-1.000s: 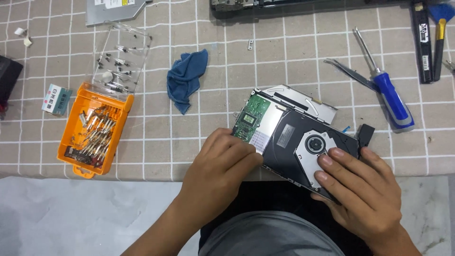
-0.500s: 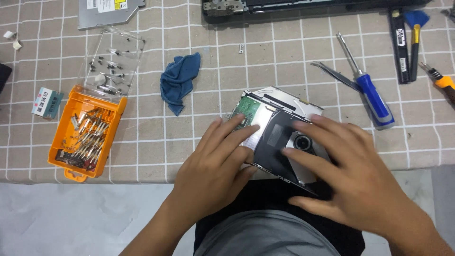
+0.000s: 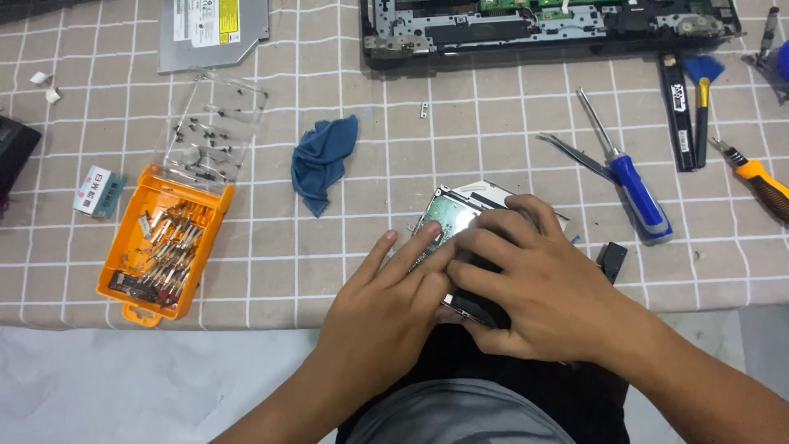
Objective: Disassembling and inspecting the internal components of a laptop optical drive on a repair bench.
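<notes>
Optical drive point(image 3: 448, 215), long axis slanting away rightward, lies under both hands: left hand point(image 3: 386, 308) flat on its near-left corner, right hand point(image 3: 542, 288) spread over its middle, neither gripping

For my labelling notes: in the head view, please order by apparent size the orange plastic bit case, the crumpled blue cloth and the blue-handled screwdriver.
1. Orange plastic bit case, clearly largest.
2. Crumpled blue cloth and blue-handled screwdriver: unsure; the screwdriver is longer, the cloth wider.

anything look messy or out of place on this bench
Mostly orderly. Oddities: a small black part lies loose beside the right hand, detached from the opened optical drive under both hands, and one tiny metal bracket sits stray near the crumpled blue cloth.
</notes>
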